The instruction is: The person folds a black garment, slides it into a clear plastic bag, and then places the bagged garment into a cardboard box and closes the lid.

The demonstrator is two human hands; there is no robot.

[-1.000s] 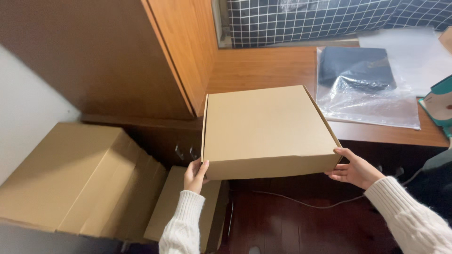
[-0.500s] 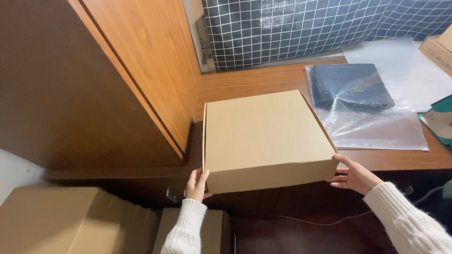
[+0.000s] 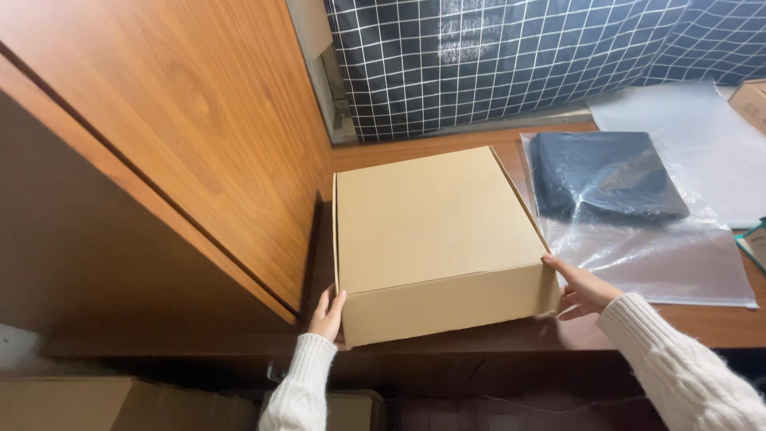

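The cardboard box [image 3: 435, 239] now sits farther onto the desk [image 3: 718, 323], fingers [image 3: 570, 275] still clamped on both sides.

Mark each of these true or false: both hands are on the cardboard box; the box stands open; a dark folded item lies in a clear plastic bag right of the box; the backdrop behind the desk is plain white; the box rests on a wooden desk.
1. Both hands are on the cardboard box. True: the left hand holds the near left corner and the right hand the near right corner of the cardboard box.
2. The box stands open. False: its lid is shut flat.
3. A dark folded item lies in a clear plastic bag right of the box. True.
4. The backdrop is plain white. False: the cloth is dark with a white grid.
5. The box rests on a wooden desk. True.
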